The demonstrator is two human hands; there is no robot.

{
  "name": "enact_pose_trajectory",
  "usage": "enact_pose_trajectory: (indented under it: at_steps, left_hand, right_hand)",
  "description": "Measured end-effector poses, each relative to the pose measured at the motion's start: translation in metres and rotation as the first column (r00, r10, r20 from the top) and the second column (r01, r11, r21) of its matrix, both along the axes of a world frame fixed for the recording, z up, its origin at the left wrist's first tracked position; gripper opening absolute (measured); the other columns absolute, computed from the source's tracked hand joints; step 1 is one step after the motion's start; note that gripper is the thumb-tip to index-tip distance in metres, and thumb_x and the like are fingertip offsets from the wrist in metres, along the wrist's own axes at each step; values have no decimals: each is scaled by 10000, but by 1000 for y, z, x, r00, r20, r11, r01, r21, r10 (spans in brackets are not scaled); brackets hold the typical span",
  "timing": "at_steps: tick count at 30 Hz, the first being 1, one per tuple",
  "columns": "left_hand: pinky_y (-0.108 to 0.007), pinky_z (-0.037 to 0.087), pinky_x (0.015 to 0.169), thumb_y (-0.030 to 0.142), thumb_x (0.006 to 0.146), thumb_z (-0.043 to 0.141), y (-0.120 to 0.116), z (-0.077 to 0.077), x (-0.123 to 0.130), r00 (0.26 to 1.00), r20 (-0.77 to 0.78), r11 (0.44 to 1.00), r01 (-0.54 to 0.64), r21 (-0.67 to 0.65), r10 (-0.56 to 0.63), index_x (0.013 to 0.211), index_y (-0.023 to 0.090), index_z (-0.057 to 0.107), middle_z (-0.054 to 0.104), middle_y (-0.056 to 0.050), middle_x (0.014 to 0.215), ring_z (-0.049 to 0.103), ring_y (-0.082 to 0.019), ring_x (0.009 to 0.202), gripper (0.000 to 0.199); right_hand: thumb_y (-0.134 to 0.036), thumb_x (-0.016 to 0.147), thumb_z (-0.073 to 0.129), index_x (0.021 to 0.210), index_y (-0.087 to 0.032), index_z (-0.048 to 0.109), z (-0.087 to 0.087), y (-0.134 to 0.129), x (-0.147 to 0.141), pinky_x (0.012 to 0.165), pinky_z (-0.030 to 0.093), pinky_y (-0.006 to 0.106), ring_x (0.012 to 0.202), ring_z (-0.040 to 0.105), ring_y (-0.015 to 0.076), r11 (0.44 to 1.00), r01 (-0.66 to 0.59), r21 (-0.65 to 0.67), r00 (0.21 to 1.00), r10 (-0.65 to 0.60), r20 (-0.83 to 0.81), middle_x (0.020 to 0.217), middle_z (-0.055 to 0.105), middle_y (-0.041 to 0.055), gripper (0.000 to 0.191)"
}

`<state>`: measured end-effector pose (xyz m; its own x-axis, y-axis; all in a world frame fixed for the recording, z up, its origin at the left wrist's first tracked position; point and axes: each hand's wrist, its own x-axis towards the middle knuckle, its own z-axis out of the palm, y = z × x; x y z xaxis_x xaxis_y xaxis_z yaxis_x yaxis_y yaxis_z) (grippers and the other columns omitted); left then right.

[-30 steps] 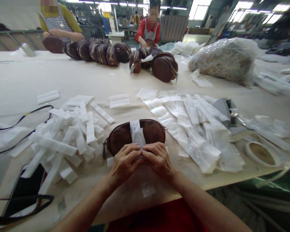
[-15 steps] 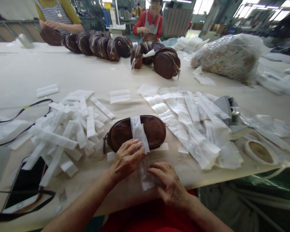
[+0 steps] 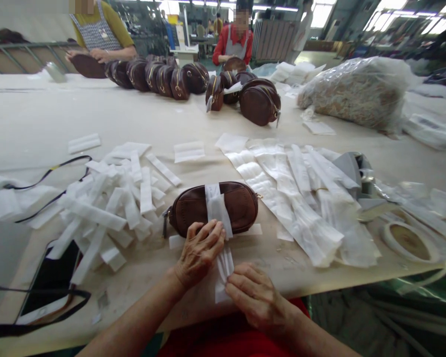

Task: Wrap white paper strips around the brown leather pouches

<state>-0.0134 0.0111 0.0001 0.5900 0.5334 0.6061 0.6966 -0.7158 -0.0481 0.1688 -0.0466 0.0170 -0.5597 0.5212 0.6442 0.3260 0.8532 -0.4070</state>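
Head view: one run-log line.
left hand: touching white wrap | right hand: touching white strip | brown pouch: on table, wrap across it

Hands [image 3: 201, 252] now parted, right hand [image 3: 253, 292] drawn lower, white strip [image 3: 225, 263] creased between them

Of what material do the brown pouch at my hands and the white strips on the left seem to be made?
The brown pouch looks like leather or imitation leather: smooth, softly shiny, seamed. The white strips may be foam sheet: matte, with visible thickness.
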Motion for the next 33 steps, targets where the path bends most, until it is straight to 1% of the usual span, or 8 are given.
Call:
enact_pose_trajectory:
  at_steps: [6, 14, 17, 20, 24, 27, 30, 33]
  left_hand:
    - [-413, 366, 917, 75, 894, 462, 0, -3, 0, 1000, 12, 1000, 16, -26, -16, 1055, 129, 613, 673, -95, 1128, 572, -236, 1089, 228]
    - [-410, 395, 931, 94, 841, 385, 2, 8, -9, 989, 86, 976, 133, -173, -119, 1107, 137, 592, 649, -119, 1160, 541, -231, 1140, 340]
    - [-410, 414, 933, 111, 812, 431, 1, 15, -7, 978, 185, 953, 144, -267, -96, 1045, 141, 602, 652, -121, 1138, 546, -233, 1130, 290]
    - [-374, 435, 904, 142, 863, 452, 2, 18, -3, 968, 245, 931, 143, -335, -61, 969, 156, 613, 669, -105, 1079, 568, -215, 1096, 194]
    - [-314, 448, 840, 133, 904, 461, 6, 11, -1, 947, 320, 947, 122, -296, -22, 904, 160, 615, 697, -66, 982, 607, -176, 1010, 157]
    - [-299, 451, 830, 140, 899, 494, 6, 4, -1, 935, 355, 954, 111, -277, -5, 838, 162, 609, 699, -49, 906, 615, -170, 982, 132]
    - [-293, 452, 856, 127, 894, 501, 6, 2, 1, 927, 374, 959, 105, -263, 2, 830, 167, 611, 690, -42, 845, 608, -166, 1003, 133]
    - [-293, 455, 869, 115, 889, 496, 5, 3, 2, 926, 378, 962, 101, -252, 2, 836, 167, 612, 687, -44, 836, 610, -165, 1003, 138]
  right_hand:
    - [-70, 934, 327, 839, -73, 610, 19, 2, 7, 741, 456, 303, 774, 528, 175, 999, -32, 30, 999, 31, 29, 774, 627, 95, 299]
    - [-67, 928, 378, 906, -111, 624, 51, 67, 10, 793, 492, 302, 858, 541, 172, 991, -91, 95, 996, 92, -6, 818, 645, 90, 250]
    - [-81, 917, 449, 891, -140, 638, 46, 93, 3, 761, 500, 287, 822, 546, 155, 996, -83, -11, 992, 81, -98, 805, 645, 70, 200]
    - [-173, 916, 525, 808, -158, 659, 33, 114, -4, 696, 502, 249, 756, 575, 131, 966, -54, -251, 986, 12, -165, 771, 638, 45, 173]
    - [-313, 880, 603, 765, -157, 685, 26, 131, -6, 632, 504, 203, 679, 613, 108, 797, -136, -589, 979, 18, -202, 732, 650, 19, 211]
    - [-339, 879, 601, 841, -156, 708, 36, 133, -3, 642, 509, 200, 706, 627, 109, 698, -211, -684, 976, 107, -192, 767, 669, 24, 215]
    - [-326, 898, 578, 859, -154, 708, 49, 132, -1, 638, 501, 196, 710, 620, 105, 698, -228, -679, 973, 186, -136, 782, 667, 29, 219]
    - [-307, 902, 576, 802, -157, 695, 52, 132, -4, 626, 489, 195, 681, 605, 101, 782, -176, -598, 983, 168, -70, 739, 651, 20, 216]
